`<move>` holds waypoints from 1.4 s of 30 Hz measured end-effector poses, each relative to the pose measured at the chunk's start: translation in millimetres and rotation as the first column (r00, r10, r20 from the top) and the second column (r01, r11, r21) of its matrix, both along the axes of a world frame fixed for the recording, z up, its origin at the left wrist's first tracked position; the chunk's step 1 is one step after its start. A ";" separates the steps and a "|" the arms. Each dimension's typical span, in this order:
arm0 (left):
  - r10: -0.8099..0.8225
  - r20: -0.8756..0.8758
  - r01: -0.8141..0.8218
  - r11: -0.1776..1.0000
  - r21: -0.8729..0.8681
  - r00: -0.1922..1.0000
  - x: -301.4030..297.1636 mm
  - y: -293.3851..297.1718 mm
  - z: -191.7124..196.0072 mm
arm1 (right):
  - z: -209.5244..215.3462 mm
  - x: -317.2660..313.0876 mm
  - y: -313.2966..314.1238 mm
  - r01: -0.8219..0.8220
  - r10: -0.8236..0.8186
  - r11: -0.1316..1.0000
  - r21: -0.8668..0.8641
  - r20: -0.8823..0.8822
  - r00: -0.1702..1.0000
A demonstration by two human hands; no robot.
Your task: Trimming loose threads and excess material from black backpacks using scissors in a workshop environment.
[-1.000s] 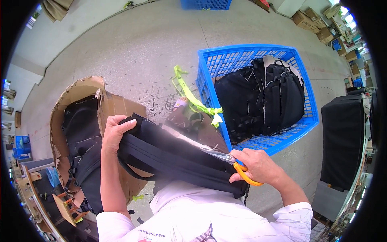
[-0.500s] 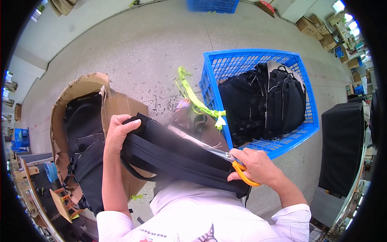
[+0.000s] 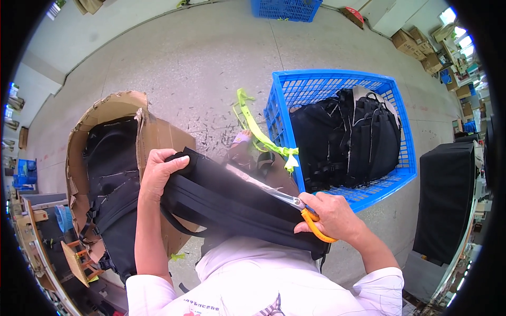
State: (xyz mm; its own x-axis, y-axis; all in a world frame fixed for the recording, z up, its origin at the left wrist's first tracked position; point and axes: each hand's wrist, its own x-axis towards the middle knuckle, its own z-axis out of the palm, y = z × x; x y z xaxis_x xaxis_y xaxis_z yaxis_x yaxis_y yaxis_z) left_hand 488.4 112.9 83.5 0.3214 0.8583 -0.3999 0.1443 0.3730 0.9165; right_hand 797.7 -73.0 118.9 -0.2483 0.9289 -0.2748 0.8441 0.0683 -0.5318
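Item: black bag [image 3: 232,203], padded fabric with long webbing straps, held lengthwise across the person's lap, centre of view, running from 9 o'clock up-left to 4 o'clock down-right, just above the white shirt [image 3: 263,284].

Left hand [image 3: 158,171]: clenched over the bag's upper-left end, fingers curled over the top edge, thumb on the near side.

Right hand [image 3: 329,216]: closed through the orange handles of a pair of scissors [image 3: 300,205]; the hand rests on the bag's lower-right end. The metal blades point toward 10 o'clock and lie along the bag's upper edge, touching the fabric. Whether the blades are parted cannot be told.

Surroundings, working outward:
- Person's foot in a pink-toed sandal [image 3: 241,142], on the floor just beyond the bag at 12 o'clock.
- Yellow-green strap [image 3: 258,131], lying on the floor from 12 o'clock down to the corner of the crate, its knotted end touching the crate's wall.
- Blue plastic crate [image 3: 400,174], at 2 o'clock, lattice walls, holding several black backpacks [image 3: 358,137] packed side by side.
- Open cardboard box [image 3: 158,137], at 9 o'clock, flaps torn, with more black bags [image 3: 108,174] inside, straps spilling out.
- Grey concrete floor [image 3: 174,63], with small dark scraps scattered between box and crate.
- Second blue crate [image 3: 287,9], far off at 12 o'clock.
- Stacked cardboard cartons [image 3: 416,47], at 1 o'clock by the wall.
- Black cloth-covered block [image 3: 448,200], at 3 o'clock, just beside the crate.
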 end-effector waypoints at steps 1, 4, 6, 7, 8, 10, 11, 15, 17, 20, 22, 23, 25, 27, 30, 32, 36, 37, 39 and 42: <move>0.002 0.001 -0.002 1.000 0.001 1.000 1.1 -0.2 0.8 | 1.2 -2.5 2.5 -0.003 0.002 0.999 0.051 0.023 1.000; -0.009 -0.004 0.008 1.000 -0.004 1.000 1.1 -0.5 1.6 | -0.1 -7.4 9.2 -0.022 0.016 0.992 0.121 0.046 0.999; -0.005 0.005 0.005 1.000 0.004 1.000 -1.6 -0.6 0.9 | -1.2 -8.7 11.3 -0.039 0.033 0.989 0.140 0.045 0.998; -0.001 0.005 0.001 1.000 0.004 1.000 -1.8 -1.3 2.0 | -1.2 -9.1 12.0 -0.047 0.041 0.992 0.115 0.055 0.998; 0.002 0.006 -0.002 1.000 -0.007 1.000 -0.8 -2.4 3.6 | -1.4 -9.3 12.8 -0.055 0.049 0.995 0.089 0.065 0.997; 0.008 0.010 -0.008 1.000 -0.017 1.000 -1.4 -2.7 3.9 | -3.8 -9.9 11.9 -0.054 0.049 0.995 0.081 0.060 0.997; -0.001 0.019 0.001 1.000 -0.016 1.000 -2.3 -2.4 3.0 | -5.2 -10.2 11.2 -0.049 0.045 0.996 0.072 0.054 0.998; -0.008 0.046 0.010 0.999 -0.035 0.999 -1.3 -1.8 4.0 | -7.5 -9.6 11.2 -0.044 0.040 0.995 0.090 0.053 0.998; -0.013 0.053 0.015 0.999 -0.042 0.999 2.2 -2.8 7.4 | -7.3 -10.3 14.1 -0.042 0.035 0.990 0.133 0.052 0.998; -0.029 0.059 0.032 0.998 -0.050 0.998 1.7 -1.6 7.9 | -3.2 -18.0 19.9 -0.052 0.036 0.984 0.169 0.095 0.995; -0.033 0.058 0.036 0.998 -0.050 0.998 1.5 -1.4 8.2 | -5.3 -18.5 21.3 -0.067 0.045 0.983 0.173 0.125 0.991; -0.032 0.059 0.036 0.998 -0.057 0.998 2.6 -1.9 9.3 | -6.6 -18.9 22.0 -0.079 0.052 0.981 0.175 0.155 0.987; -0.027 0.059 0.030 0.998 -0.060 0.998 0.9 -1.9 9.6 | -7.4 -20.6 23.3 -0.081 0.051 0.981 0.178 0.166 0.985; -0.026 0.083 0.031 0.997 -0.065 0.996 -1.7 -1.8 4.7 | -9.9 -21.7 24.1 -0.082 0.049 0.980 0.180 0.179 0.983; -0.017 0.085 0.023 0.997 -0.076 0.996 0.2 -1.8 6.7 | -15.8 -21.4 24.8 -0.080 0.041 0.967 0.243 0.160 0.986; -0.023 0.085 0.029 0.997 -0.065 0.996 -0.6 -1.5 6.3 | -17.4 -21.3 25.1 -0.085 0.051 0.969 0.230 0.149 0.988; -0.006 0.102 0.014 0.996 -0.083 0.995 0.0 -2.2 6.5 | -20.0 -20.8 26.8 -0.099 0.057 0.956 0.276 0.155 0.986; -0.002 0.104 0.011 0.997 -0.082 0.995 -0.1 -2.3 6.2 | -21.1 -20.9 26.4 -0.088 0.044 0.954 0.285 0.155 0.987; -0.016 0.090 0.022 0.997 -0.072 0.996 -1.0 -2.2 5.2 | -22.7 -21.0 26.1 -0.085 0.040 0.951 0.297 0.156 0.987; -0.018 0.077 0.024 0.997 -0.073 0.997 1.0 -2.3 4.1 | -23.0 -20.5 24.8 -0.077 0.046 0.960 0.271 0.121 0.992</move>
State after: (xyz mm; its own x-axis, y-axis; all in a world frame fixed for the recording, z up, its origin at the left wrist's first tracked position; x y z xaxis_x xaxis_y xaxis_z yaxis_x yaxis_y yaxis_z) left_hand 489.4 110.5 87.6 0.3713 0.8200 -0.4356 0.0836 0.4377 0.8952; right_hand 777.2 -48.2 95.9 -0.2895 0.9563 -0.0409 0.8868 0.2519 -0.3874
